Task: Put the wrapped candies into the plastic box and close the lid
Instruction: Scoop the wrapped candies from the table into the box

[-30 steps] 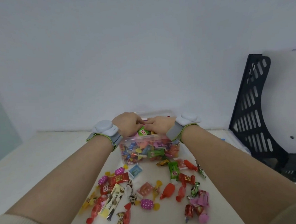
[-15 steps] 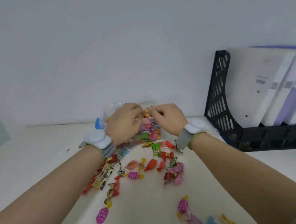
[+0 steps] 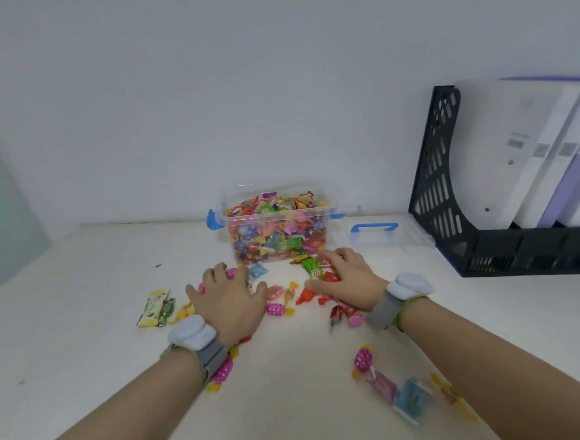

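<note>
A clear plastic box (image 3: 277,236) with blue side clips stands open at the back of the table, heaped with wrapped candies. Its clear lid (image 3: 384,235) with a blue handle lies flat to the box's right. Several loose candies lie in front of the box. My left hand (image 3: 229,301) rests palm down, fingers spread, over the candies on the left. My right hand (image 3: 346,281) lies flat on a green candy (image 3: 311,268) and red ones (image 3: 306,295). A pink dotted candy (image 3: 363,359) and a blue one (image 3: 411,400) lie nearer me on the right.
A black perforated file rack (image 3: 451,188) holding white and blue folders stands at the right. A yellow wrapped bar (image 3: 153,306) lies left of my left hand. The white wall runs behind the box. The table (image 3: 84,337) is white.
Both hands have come down from the top of the box to the table and now lie flat on the loose candies in front of it. The view has pulled back.
</note>
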